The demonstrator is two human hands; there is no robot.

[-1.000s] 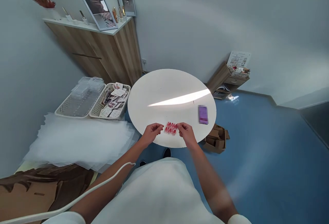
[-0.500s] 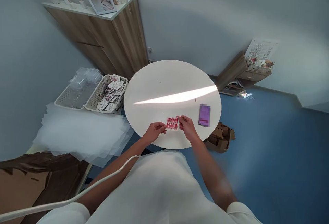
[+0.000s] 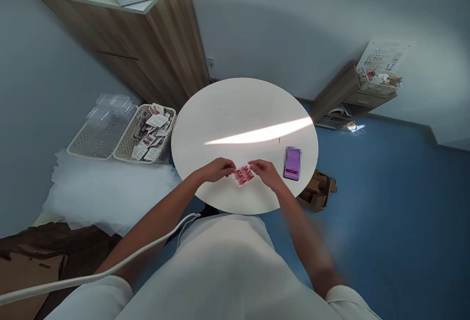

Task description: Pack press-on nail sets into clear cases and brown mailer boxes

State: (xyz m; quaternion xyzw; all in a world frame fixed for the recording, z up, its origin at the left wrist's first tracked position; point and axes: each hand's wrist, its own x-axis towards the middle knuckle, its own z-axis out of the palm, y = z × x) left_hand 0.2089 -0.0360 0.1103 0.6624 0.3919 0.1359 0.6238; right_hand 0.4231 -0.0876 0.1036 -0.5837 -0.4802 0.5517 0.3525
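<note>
A small set of red press-on nails, laid out in two rows on a clear or white backing, is between my hands above the near part of the round white table. My left hand pinches the set by its left edge with thumb and fingers. On the other side, my right hand grips the upper right corner. The set is tilted, its rows slanting. To the right of my right hand lies a phone with a purple screen.
Left of the table stand a white basket of printed cards and another basket with clear plastic boxes. Translucent sheets are stacked in front of them. Cardboard boxes sit on the floor at right. A white cable crosses my left arm.
The nail set has turned from level to slanted between my hands. My left hand has moved slightly left and up, and the camera view has shifted a little.
</note>
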